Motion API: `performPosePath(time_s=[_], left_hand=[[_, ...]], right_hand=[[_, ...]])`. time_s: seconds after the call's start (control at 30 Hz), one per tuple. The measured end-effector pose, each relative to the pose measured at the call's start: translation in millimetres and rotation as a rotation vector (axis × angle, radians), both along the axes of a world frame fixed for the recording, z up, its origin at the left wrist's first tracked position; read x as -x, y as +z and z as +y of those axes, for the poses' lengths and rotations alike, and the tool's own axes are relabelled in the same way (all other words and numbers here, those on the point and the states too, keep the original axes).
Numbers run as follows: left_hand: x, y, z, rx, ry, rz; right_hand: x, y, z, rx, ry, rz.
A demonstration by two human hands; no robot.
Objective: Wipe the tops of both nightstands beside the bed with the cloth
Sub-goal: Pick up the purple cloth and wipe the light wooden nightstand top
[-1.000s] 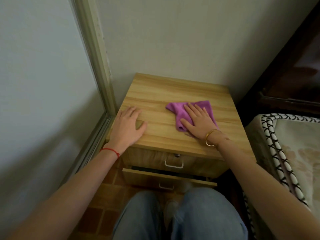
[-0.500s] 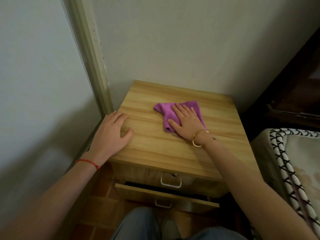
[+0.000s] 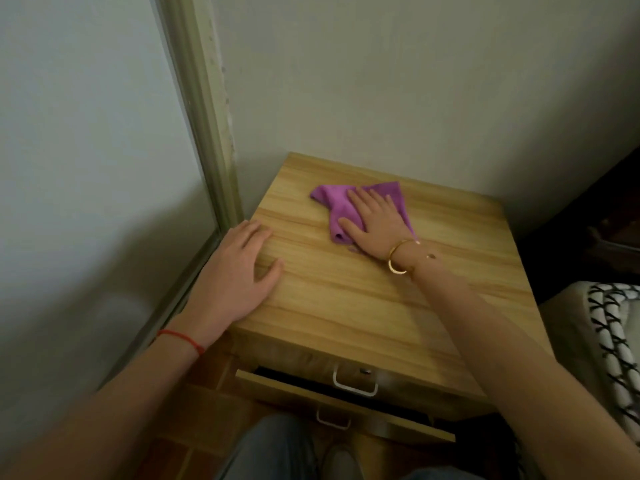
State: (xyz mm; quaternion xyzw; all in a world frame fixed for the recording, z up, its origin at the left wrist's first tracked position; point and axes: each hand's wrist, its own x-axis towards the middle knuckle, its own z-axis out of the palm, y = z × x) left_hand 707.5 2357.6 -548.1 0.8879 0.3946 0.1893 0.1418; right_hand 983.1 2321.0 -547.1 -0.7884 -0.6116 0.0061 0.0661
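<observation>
Closest to the camera were the person's knees in blue jeans [image 3: 277, 448], over a floor of reddish brown tiles [image 3: 207, 407]. Just past that, the lower drawer [image 3: 294, 393] of the nightstand [image 3: 346, 306] was pulled out a bit, with a small metal handle [image 3: 332, 421] on its front, and the upper drawer had a bigger one [image 3: 355, 384] above it.

The left hand [image 3: 239, 275] lay flat on the near left corner of the wooden top, fingers straight and loosely spread, holding nothing. It had a thin red string [image 3: 181, 338] around the wrist.

Further back, the right hand [image 3: 375, 223] was pressed palm-down on the purple cloth [image 3: 334, 202], fingers stretched out over it rather than curled around it. The cloth was bunched up and sat on the far half of the top, a little left of middle, with corners sticking out on both sides of the hand. There was a gold bangle [image 3: 398, 256] on that wrist.

Off to the right was the edge of the bed [image 3: 609, 341] with black and white trim. Behind everything was a plain pale wall [image 3: 398, 81], and a greenish frame [image 3: 204, 109] ran down the left side to the corner.
</observation>
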Motion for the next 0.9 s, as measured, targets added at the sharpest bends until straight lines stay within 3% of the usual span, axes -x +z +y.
performPosePath(time_s=[0.13, 0.33, 0.53, 0.73, 0.9], left_hand=[[-1, 1, 0, -0.002, -0.004, -0.015], [-2, 0, 1, 0.000, -0.010, -0.008], [-2, -1, 4, 0.003, -0.011, -0.013], [-1, -3, 5, -0.004, -0.008, -0.026], [-1, -4, 5, 0.000, -0.016, -0.034]], right_hand=[[20, -1, -15, -0.015, 0.225, 0.029], [-53, 4, 36, 0.061, -0.127, 0.010], [10, -1, 63, -0.009, 0.153, 0.010], [-40, 3, 70, 0.042, -0.070, -0.011], [22, -3, 49, -0.018, 0.191, 0.008]])
